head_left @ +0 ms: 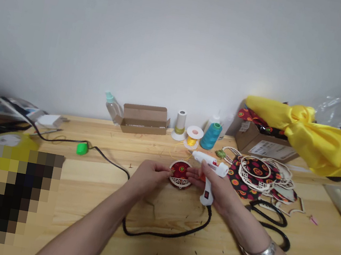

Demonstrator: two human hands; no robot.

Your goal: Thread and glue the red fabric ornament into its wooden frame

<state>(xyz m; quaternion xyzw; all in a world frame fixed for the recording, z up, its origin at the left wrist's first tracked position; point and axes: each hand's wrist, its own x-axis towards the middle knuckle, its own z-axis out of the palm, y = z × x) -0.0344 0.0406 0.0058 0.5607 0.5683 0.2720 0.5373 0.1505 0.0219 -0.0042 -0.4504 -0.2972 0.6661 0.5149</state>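
A small round ornament (180, 169), red patterned fabric in a pale openwork frame, lies on the wooden table in front of me. My left hand (151, 176) is closed, its thumb and fingertips pinching the ornament's left rim. In my right hand (217, 184) is a white hot glue gun (207, 192), its nozzle pointing left beyond the ornament's far edge. Some fingertips of that hand touch or nearly touch the ornament's right side. From the gun's handle, a black cord (164, 235) loops across the table to the left.
Thread spools (210, 136) and an open cardboard box (145, 123) stand along the wall. To the right lie several openwork frames with fabric (249, 176), black-handled scissors (274, 212) and a box draped with yellow cloth (323, 137). A green cap-like object (81, 148) sits left.
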